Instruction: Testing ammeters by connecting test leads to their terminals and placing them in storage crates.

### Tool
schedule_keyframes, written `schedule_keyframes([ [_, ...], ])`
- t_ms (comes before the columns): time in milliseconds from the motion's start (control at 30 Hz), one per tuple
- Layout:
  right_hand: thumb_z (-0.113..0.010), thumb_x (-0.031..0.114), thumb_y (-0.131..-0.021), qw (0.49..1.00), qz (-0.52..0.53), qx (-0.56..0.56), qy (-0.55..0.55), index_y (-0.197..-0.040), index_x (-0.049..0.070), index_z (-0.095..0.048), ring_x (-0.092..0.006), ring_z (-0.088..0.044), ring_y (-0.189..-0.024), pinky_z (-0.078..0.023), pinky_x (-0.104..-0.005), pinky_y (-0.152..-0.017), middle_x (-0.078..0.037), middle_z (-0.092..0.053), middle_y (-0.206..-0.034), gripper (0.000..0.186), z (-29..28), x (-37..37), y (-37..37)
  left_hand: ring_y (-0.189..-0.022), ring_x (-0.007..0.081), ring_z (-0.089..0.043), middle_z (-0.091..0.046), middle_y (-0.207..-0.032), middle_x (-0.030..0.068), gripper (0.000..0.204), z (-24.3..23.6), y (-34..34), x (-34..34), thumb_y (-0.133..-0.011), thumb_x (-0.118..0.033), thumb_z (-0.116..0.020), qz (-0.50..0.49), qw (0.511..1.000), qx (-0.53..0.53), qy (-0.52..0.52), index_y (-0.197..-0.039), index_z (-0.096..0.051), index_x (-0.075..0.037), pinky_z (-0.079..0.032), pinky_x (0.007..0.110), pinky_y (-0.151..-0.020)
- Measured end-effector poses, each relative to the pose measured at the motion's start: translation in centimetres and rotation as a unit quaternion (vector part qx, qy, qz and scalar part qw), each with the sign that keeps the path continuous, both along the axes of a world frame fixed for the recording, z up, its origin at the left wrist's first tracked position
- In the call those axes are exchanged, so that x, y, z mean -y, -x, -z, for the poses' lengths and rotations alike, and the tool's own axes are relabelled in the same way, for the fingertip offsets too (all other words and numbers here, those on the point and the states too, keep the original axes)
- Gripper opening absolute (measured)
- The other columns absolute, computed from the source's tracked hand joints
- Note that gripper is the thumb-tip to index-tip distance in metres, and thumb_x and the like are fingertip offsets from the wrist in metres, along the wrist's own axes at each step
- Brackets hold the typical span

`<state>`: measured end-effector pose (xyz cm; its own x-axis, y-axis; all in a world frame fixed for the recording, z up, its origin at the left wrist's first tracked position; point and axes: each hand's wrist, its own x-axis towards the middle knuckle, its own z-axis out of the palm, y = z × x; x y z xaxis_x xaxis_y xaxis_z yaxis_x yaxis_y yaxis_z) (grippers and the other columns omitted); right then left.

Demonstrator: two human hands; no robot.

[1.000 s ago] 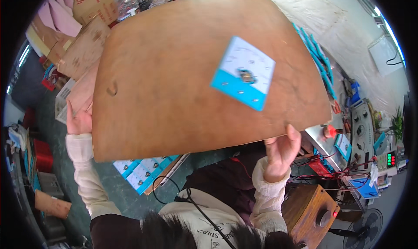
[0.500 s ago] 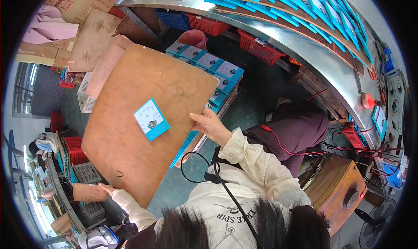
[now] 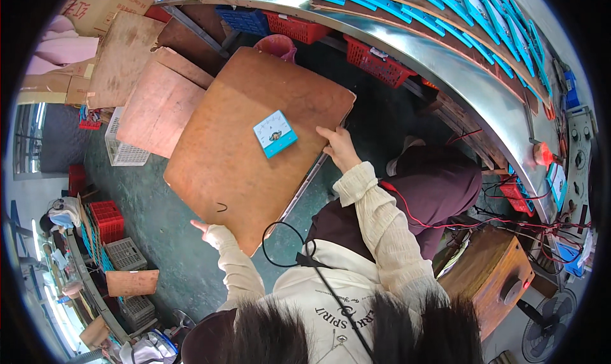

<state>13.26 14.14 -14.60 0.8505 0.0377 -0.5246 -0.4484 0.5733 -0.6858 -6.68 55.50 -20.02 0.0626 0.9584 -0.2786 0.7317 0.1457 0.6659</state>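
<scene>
A large brown board lies across the middle of the view, held at both sides. My right hand is closed on its right edge, thumb on top and fingers underneath. At the near left edge is my left hand, its thumb side showing and its other fingers mostly hidden; it appears to grip the board there. A blue unit with a white, dial-like face rests flat on the board near my right hand. A small dark curved piece lies nearer my left hand.
Boards with rows of blue units are stacked on a metal workbench. Red baskets and a pink bucket stand below it. Other boards lean at the left. A wooden box and red wires are at right.
The board has moved right and away from me with the blue unit on it. It now covers the stack of blue units seen under it before. Both hands moved along with it.
</scene>
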Motion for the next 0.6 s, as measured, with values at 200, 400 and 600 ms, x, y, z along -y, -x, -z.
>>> schedule_keyframes([
  [200, -0.072, 0.015, -0.089, 0.994, 0.063, -0.084, 0.010, -0.102, 0.012, -0.063, -0.0156, -0.062, -0.097, -0.053, -0.0445, -0.085, -0.003, -0.062, -0.097, 0.016, -0.3, 0.4, -0.2, -0.111, 0.0330, -0.065, -0.067, -0.122, 0.0173, 0.064, -3.4, -1.1, 4.9, -0.097, -0.048, -0.056, 0.000, 0.982, 0.176, 0.074, -0.138, -0.055, 0.002, -0.049, 0.049, -0.101],
  [400, -0.059, 0.015, -0.102, 0.972, -0.054, 0.225, -0.032, -0.131, -0.002, -0.059, -0.0205, -0.067, -0.107, -0.057, -0.0373, -0.093, -0.012, -0.067, -0.120, 0.034, -9.6, 9.7, 3.7, -0.101, 0.0379, -0.065, -0.066, -0.114, 0.0244, 0.060, -1.5, -0.8, 2.7, -0.089, -0.049, -0.069, 0.072, 0.984, -0.101, -0.129, -0.117, -0.062, 0.003, -0.053, 0.051, -0.085],
  [600, -0.069, 0.026, -0.095, 0.735, -0.145, 0.180, 0.638, -0.116, -0.001, -0.071, -0.0249, -0.073, -0.078, -0.055, -0.0331, -0.073, -0.014, -0.075, -0.088, 0.035, -12.5, 16.9, 10.0, -0.081, 0.0226, -0.068, -0.069, -0.100, 0.0146, 0.039, -1.0, -6.7, 4.3, -0.096, -0.031, -0.068, 0.296, 0.933, 0.206, -0.003, -0.120, -0.058, -0.002, -0.056, 0.032, -0.069],
])
